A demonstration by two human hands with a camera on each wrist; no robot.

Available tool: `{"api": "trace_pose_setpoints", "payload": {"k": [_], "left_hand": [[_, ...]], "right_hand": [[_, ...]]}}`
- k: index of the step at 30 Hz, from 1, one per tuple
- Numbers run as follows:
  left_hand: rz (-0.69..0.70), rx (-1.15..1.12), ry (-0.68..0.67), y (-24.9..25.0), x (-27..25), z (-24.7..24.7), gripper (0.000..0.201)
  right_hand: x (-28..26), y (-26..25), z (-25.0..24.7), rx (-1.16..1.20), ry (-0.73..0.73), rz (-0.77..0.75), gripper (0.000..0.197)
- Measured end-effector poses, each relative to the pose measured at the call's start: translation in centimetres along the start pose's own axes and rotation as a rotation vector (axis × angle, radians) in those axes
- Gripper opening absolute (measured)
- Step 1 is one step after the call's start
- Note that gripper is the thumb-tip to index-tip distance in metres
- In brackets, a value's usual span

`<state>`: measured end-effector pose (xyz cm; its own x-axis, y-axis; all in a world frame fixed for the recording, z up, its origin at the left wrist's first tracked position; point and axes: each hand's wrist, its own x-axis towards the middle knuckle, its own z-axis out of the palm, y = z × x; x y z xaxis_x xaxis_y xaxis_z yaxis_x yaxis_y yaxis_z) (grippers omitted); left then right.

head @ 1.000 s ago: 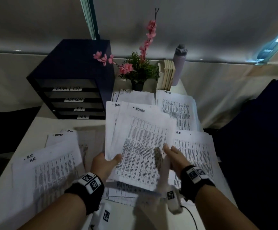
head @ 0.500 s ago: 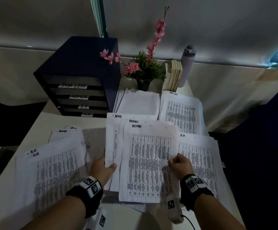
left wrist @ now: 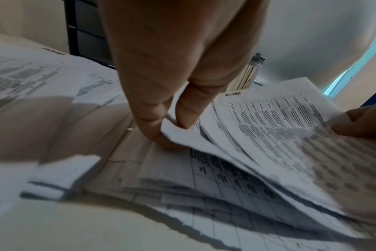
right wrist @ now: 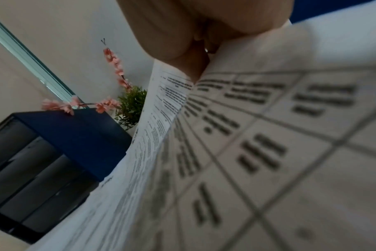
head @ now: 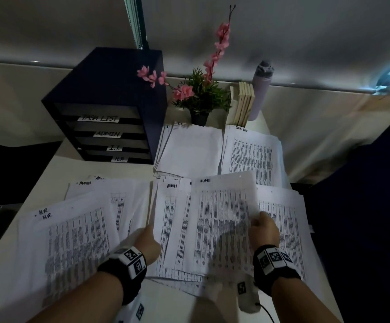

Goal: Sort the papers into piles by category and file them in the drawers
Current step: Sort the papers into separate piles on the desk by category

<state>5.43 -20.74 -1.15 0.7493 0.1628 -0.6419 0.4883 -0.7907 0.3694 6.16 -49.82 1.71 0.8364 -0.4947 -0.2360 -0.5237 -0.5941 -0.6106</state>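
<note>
**Fingers on the ADMIN sheets**

Fingers (left wrist: 152, 117) of the left hand (head: 148, 241) pinch the left edge of the fanned ADMIN papers (head: 203, 220); the right hand (head: 262, 229) pinches the top sheet's right edge. The fan rests low over the surface (head: 170, 306), in front of the drawer unit (head: 110, 117). The loose fan could slide apart and mix with neighbouring piles. Count: four labelled drawers, about six piles, three ADMIN headings showing in the fan.
</note>
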Motion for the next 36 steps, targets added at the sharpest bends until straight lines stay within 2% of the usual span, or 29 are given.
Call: {"api": "trace_pose_setpoints", "payload": {"k": [2, 5, 7, 8, 10, 12, 16, 18, 19, 21, 23, 25, 28, 30, 32, 34, 36], "left_hand": [[0.023, -0.053, -0.010, -0.3, 0.5, 0.1, 0.054], [-0.002, -0.129, 0.033, -0.4, 0.5, 0.7, 0.042], [0.022, -0.085, 0.010, 0.0, 0.0, 0.7, 0.067], [0.019, -0.073, 0.004, 0.3, -0.3, 0.7, 0.076], [-0.004, -0.148, -0.034, 0.6, -0.8, 0.2, 0.079], [0.042, -0.290, -0.066, -0.3, 0.0, 0.1, 0.078], [0.137, -0.422, -0.146, -1.3, -0.4, -0.7, 0.078], [0.151, -0.476, -0.104, -1.9, -1.0, -1.6, 0.075], [0.149, -0.475, -0.039, -2.7, -0.7, -2.0, 0.073], [0.103, -0.458, 0.110, -4.8, -0.1, -3.2, 0.069], [0.024, -0.429, 0.217, -7.6, 0.5, -4.8, 0.069], [-0.108, -0.371, 0.282, -11.1, 1.3, -6.5, 0.076], [-0.331, -0.237, 0.358, -16.3, 1.7, -8.8, 0.086], [-0.466, -0.222, 0.360, -19.4, 1.3, -10.0, 0.090], [-0.544, -0.227, 0.313, -22.3, 1.1, -10.7, 0.105], [-0.577, -0.195, 0.249, -24.3, 1.0, -10.9, 0.124], [-0.565, -0.204, 0.246, -25.1, 0.9, -10.7, 0.130]], "right_hand": [[0.0, -0.6, 0.5, 0.041, -0.013, 0.032, 0.017], [-0.5, -1.4, 1.5, 0.071, -0.106, 0.047, 0.045], [-1.2, -2.1, 2.5, 0.031, -0.111, 0.035, 0.056], [-1.6, -2.2, 3.0, -0.040, -0.093, 0.009, 0.058], [-2.6, -2.4, 3.8, -0.214, -0.066, -0.006, 0.059], [-3.6, -2.8, 4.4, -0.248, -0.119, -0.016, 0.058], [-4.8, -5.2, 4.1, -0.326, -0.226, -0.027, 0.060], [-5.8, -7.3, 3.3, -0.467, -0.276, -0.109, 0.051], [-6.3, -8.1, 3.1, -0.484, -0.300, -0.148, 0.050], [-6.9, -9.0, 3.9, -0.488, -0.356, -0.206, 0.053], [-7.4, -9.7, 6.1, -0.391, -0.401, -0.249, 0.042], [-8.3, -10.3, 8.6, -0.278, -0.445, -0.295, 0.032], [-10.5, -11.6, 12.1, -0.232, -0.578, -0.404, 0.031], [-12.0, -12.6, 13.9, -0.212, -0.654, -0.439, 0.031], [-13.5, -13.5, 15.5, -0.214, -0.713, -0.465, 0.034], [-14.9, -14.3, 16.9, -0.235, -0.766, -0.497, 0.038], [-15.9, -14.6, 18.3, -0.244, -0.800, -0.514, 0.036]]}}
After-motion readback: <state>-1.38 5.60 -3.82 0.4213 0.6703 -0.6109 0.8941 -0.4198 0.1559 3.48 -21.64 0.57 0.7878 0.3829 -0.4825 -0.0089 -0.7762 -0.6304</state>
